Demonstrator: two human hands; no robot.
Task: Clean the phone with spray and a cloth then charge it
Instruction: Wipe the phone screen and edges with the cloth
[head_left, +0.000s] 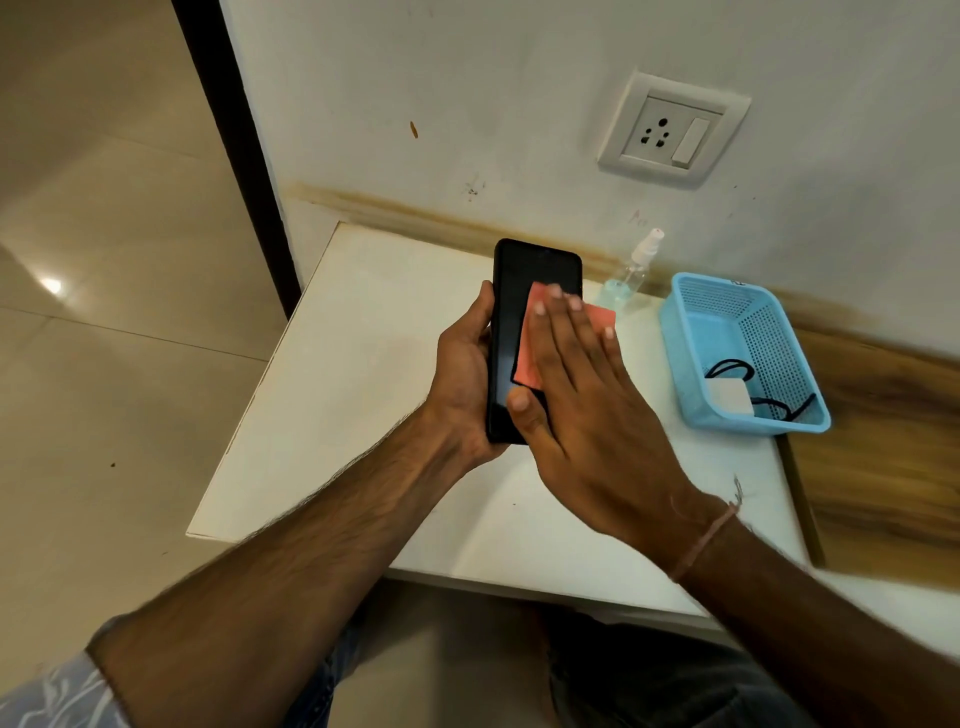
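While the left hand grips the phone with the thumb on its left edge and the other fingers hidden behind it, the right hand lies flat on the screen and presses the cloth against it. The right fingers are straight and close together. They curl around nothing and only push the cloth down, and the thumb rests on the near part of the screen. The cloth is between these fingers and the phone. It covers the right half of the screen, and one corner comes out past the right edge. The phone is held above the surface, screen up, with its far end toward the wall.

I judge that the step in hand is the wiping and that the charging is not yet begun. The spray stands at the far side of the surface, just left of the basket. The charger and its cable lie in the basket at the right, and the socket on the wall has nothing in it. The next move, I think, calls for passing the cloth over the left half of the screen too. After that the cloth must be laid down, so that the right hand is free to take out the charger.
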